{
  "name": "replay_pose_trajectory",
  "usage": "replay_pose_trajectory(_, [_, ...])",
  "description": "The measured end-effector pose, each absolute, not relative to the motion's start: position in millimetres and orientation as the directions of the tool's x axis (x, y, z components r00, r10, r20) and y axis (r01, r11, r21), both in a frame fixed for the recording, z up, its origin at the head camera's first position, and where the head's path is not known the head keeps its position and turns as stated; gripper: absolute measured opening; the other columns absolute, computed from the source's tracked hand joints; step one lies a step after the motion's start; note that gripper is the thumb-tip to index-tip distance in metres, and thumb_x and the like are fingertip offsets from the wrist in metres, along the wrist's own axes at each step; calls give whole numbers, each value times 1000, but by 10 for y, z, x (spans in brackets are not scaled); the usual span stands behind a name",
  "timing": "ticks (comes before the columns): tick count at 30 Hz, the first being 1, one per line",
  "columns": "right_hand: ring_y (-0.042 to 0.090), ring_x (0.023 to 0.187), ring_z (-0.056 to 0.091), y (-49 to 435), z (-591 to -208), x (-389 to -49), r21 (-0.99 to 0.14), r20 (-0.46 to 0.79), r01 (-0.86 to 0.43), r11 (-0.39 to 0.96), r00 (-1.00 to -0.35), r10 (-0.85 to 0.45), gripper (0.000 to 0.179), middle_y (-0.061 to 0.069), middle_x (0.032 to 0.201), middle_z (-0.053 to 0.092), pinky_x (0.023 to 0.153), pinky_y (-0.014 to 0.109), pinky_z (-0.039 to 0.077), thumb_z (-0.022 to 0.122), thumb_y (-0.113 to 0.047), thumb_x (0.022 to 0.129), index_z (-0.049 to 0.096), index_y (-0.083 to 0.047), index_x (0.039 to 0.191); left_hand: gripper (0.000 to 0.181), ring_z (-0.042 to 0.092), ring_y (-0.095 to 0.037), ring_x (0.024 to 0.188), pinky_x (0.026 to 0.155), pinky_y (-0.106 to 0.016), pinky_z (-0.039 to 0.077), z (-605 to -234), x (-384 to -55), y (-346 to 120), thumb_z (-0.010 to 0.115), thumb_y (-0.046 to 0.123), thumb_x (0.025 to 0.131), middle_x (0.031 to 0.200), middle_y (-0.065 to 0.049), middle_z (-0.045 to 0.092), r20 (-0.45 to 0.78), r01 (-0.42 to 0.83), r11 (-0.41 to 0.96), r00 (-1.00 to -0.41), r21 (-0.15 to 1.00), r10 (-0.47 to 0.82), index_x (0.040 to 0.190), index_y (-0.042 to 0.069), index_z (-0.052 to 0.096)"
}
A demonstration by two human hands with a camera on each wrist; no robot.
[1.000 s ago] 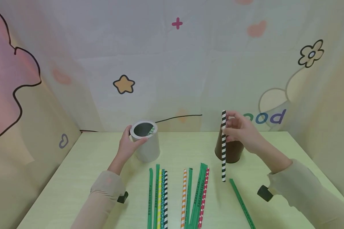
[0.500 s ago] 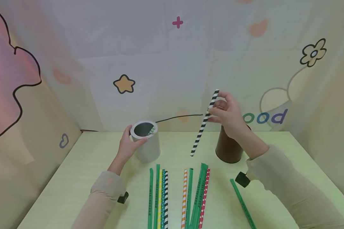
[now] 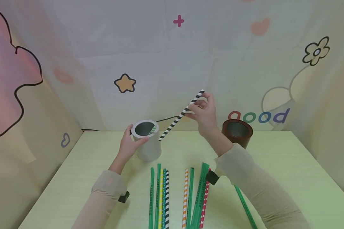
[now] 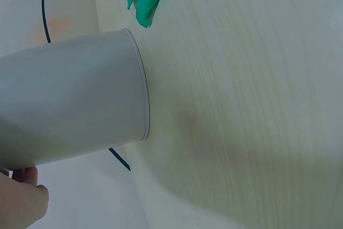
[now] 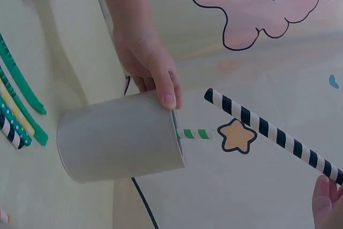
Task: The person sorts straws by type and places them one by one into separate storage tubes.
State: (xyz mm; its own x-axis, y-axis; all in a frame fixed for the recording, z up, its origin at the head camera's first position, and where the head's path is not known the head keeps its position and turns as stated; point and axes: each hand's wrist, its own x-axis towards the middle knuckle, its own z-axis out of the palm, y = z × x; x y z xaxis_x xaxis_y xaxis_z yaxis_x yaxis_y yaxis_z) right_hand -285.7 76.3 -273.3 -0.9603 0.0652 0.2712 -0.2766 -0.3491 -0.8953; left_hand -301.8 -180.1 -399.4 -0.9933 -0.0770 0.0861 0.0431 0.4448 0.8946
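Note:
My right hand (image 3: 207,116) pinches a black-and-white striped paper straw (image 3: 180,117) near its upper part. The straw slants down to the left, its lower end close beside the light grey cup (image 3: 149,148). Around the left side and rim of that cup, my left hand (image 3: 127,147) has its thumb in front and its fingers behind. Inside the cup leans a green-and-white striped straw (image 5: 197,133), its tip poking past the rim in the right wrist view. In the left wrist view the cup's wall (image 4: 75,95) fills the left side, with some of my fingers at its edge.
A brown cup (image 3: 237,132) stands at the right, partly behind my right forearm. In front lie two groups of straws, including a yellow straw (image 3: 160,198), an orange-striped straw (image 3: 185,197) and several green-wrapped straws (image 3: 199,197). Another green-wrapped straw (image 3: 245,206) lies apart at the right.
My right hand has carried the striped straw from in front of the brown cup leftward and up toward the grey cup, tilting it. My left hand has stayed on the grey cup.

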Motion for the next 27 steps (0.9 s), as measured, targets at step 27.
replay_pose_trajectory(27, [12,63,54,166,-3176,-3244,-914,177,-257,-315,-949,260,28,0,78,46,57,23,50,51,3,83,40,-9,107,96,19,-24,135,108,-49,16,-3968,-2999,-1801,68,45,71,146,-9,22,96,51,453,-993,890,-76,141,11,13])
